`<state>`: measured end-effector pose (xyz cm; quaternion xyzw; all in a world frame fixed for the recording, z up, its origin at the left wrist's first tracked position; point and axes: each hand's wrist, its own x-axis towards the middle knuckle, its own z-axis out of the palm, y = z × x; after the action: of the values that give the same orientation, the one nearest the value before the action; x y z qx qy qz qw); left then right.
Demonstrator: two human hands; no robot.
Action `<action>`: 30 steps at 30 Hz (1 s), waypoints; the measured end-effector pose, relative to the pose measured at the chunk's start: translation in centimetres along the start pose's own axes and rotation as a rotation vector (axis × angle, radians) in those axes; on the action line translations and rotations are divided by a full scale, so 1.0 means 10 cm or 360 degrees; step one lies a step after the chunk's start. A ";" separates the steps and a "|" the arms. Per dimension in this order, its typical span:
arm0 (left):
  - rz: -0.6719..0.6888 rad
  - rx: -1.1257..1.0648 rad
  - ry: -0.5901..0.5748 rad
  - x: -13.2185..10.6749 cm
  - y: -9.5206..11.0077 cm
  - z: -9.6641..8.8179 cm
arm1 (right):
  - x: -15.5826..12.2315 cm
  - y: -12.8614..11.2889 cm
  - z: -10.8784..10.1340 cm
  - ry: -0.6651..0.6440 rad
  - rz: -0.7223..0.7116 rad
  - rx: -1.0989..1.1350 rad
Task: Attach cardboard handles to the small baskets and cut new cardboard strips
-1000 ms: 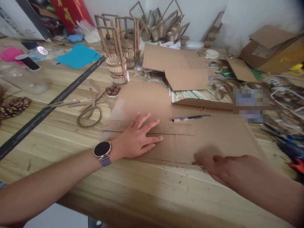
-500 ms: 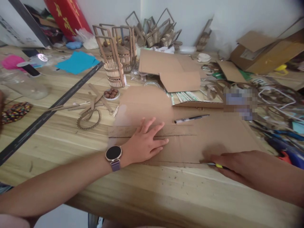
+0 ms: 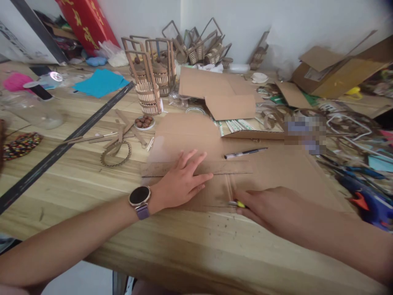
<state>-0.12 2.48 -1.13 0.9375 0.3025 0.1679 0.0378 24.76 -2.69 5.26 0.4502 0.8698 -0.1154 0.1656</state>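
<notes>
The left hand (image 3: 181,182) lies open, fingers spread, pressing a cardboard strip (image 3: 196,168) onto the cardboard sheet (image 3: 276,172) on the table (image 3: 92,180). Just beside it, the right hand (image 3: 270,207) grips a yellow-tipped cutter (image 3: 236,203) at the sheet's near edge.

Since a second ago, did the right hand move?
Yes. The right hand slid left along the cardboard's near edge, ending closer under the pen.
</notes>
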 end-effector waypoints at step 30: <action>-0.0100 -0.0019 -0.0040 -0.36 -0.21 -0.06 | 0.64 -0.68 -0.27 -0.0289 -0.0285 -0.0337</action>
<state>-4.16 2.09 -1.98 0.9293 0.3302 0.1566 0.0525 15.24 -0.80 5.55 0.3386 0.8953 -0.0777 0.2789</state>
